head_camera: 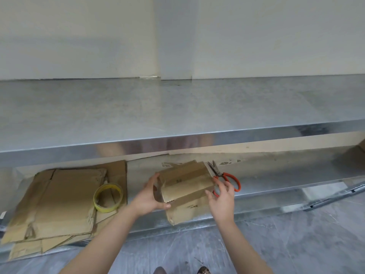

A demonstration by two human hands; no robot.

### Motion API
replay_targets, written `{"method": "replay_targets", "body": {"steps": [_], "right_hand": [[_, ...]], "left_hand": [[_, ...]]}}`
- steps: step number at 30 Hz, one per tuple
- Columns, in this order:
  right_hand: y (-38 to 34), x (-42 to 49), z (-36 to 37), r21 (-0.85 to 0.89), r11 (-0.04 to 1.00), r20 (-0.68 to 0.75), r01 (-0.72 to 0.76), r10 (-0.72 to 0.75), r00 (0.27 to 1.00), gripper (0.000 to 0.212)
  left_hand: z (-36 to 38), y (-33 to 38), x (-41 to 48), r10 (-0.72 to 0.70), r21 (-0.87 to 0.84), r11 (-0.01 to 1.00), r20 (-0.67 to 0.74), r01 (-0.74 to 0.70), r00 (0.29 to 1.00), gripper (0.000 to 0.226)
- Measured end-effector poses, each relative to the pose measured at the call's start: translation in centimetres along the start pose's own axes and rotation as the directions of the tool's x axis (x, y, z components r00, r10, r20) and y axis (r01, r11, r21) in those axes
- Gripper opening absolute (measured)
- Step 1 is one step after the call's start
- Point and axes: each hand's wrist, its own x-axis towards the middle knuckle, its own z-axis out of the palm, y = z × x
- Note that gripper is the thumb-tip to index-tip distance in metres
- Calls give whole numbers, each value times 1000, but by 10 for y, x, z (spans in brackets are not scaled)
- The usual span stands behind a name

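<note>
We see a small cardboard box lying on the lower shelf of a steel table, near the middle of the shelf, with its near flap hanging over the front edge. That flap carries a short line of dark print, upside down and too small for us to read. A few dark marks on the box's top are also illegible.

The left hand grips the box's left end, thumb on the near side and fingers curled over the far side. The right hand is wide, its fingers spread at the box's right end; we cannot tell whether they touch it.

Just right of the box lie scissors with orange handles, partly behind the right hand. To the left a yellow tape roll rests on a stack of flattened cardboard.
</note>
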Motion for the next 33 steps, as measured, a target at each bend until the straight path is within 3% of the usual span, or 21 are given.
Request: {"method": "replay_targets", "body": {"steps": [3, 6, 8, 10, 12, 16, 20, 22, 25, 29, 31, 33], "right_hand": [[-3, -4, 0, 68, 994, 98, -90, 83, 992, 69], [-8, -16, 6, 279, 942, 128, -189, 158, 979, 86], [-10, -27, 13, 389, 895, 107, -220, 193, 975, 77], [-13, -39, 21, 385, 893, 114, -235, 207, 972, 64], [-12, -51, 30, 344, 910, 215, -233, 165, 963, 61], [-14, -60, 33, 333, 930, 366, -157, 26, 930, 81], [-11, -43, 24, 351, 930, 458, -112, -66, 886, 96], [-10, -29, 22, 312, 949, 446, -55, -95, 890, 83], [-11, -9, 19, 102, 990, 402, 98, -131, 906, 61], [-17, 7, 17, -81, 969, 423, 235, -180, 888, 58], [-18, 6, 14, -167, 933, 402, 318, -230, 886, 60], [-20, -3, 9, -236, 880, 355, 412, -316, 880, 59]], "left_hand": [[-15, 2, 9, -5, 195, 981, 46, -4, 999, 116], [-10, -2, 7, 19, 142, 990, 45, -25, 999, 116], [2, -5, -2, 26, 61, 998, -26, -25, 999, 122], [22, -5, -15, 47, -13, 999, -121, -49, 992, 127], [44, -4, -28, 67, -53, 995, -204, -79, 977, 125], [63, -7, -47, 52, -155, 982, -349, -112, 936, 103], [63, -9, -53, 94, -120, 982, -363, -147, 927, 83], [61, -4, -46, 105, -84, 986, -372, -146, 922, 72], [57, 6, -31, 93, -26, 994, -336, -108, 937, 62], [47, 16, -17, 47, -10, 999, -260, -51, 964, 68], [37, 15, -16, 87, 132, 990, -237, -57, 968, 68], [23, 8, -22, 189, 395, 915, -245, -81, 951, 67]]}}
